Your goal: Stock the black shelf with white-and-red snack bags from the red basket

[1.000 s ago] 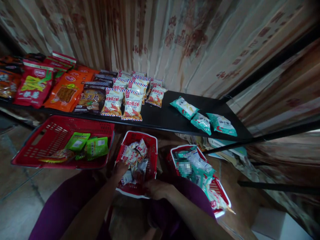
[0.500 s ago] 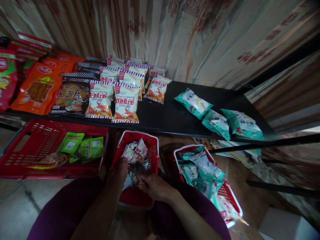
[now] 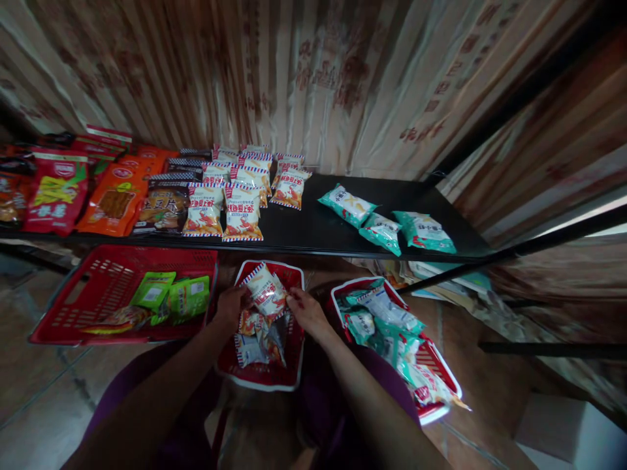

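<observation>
Between my knees stands a red basket (image 3: 230, 378) with a white rim, holding several snack bags. Over its far part, a white and orange snack bag (image 3: 267, 290) with striped ends is held between my two hands. My left hand (image 3: 232, 309) grips its left side, and my right hand (image 3: 304, 309) pinches its right side. Below it in the basket lie more bags of the same sort, some showing silvery backs (image 3: 249, 349). On the black shelf (image 3: 298, 228) in front stand several rows of matching white and orange bags (image 3: 243, 212).
Left is a red basket (image 3: 98, 281) with green packets (image 3: 189, 299). At right, another red basket (image 3: 443, 372) holds teal snack bags (image 3: 392, 326). Teal bags (image 3: 424, 232) lie on the shelf's right part; orange packets (image 3: 115, 196) stand left. A black bar (image 3: 539, 245) crosses at right.
Both hands have come up and forward from low in the middle basket, and a snack bag now shows clearly between them. The view has shifted slightly to the right.
</observation>
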Available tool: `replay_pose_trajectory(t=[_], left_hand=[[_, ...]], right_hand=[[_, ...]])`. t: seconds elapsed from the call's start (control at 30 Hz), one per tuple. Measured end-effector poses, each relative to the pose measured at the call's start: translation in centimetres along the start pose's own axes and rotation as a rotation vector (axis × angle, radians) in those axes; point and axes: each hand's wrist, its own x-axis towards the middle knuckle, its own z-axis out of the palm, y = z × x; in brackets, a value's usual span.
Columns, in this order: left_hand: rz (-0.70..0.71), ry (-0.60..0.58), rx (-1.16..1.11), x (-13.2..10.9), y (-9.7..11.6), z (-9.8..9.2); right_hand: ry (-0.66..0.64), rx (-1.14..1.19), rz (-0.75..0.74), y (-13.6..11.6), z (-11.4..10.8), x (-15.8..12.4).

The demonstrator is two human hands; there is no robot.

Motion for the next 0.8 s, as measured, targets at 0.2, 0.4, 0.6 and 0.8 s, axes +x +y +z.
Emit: replay_pose_trajectory(t=[0.2,0.4,0.6,0.8], left_hand=[[-0.103,0.023,-0.314,-6.2,1.1,-1.3],[-0.189,-0.053,-0.412,-9.1,0.6,-1.0],[-0.154,-0.193,-0.290,-6.3,1.3,-1.7],[-0.116,-0.253,-0.196,-4.7,1.5,-2.1]], right_hand=[[-0.135,0.719,0.095,-0.1,0.5,-2.8],[-0.076,0.824,0.005,0.1,-0.7,-4.3],[-0.058,0.795,0.043,1.0,-1.0,-2.8],[-0.031,0.763,0.099,1.2,-0.9,-1.3]])
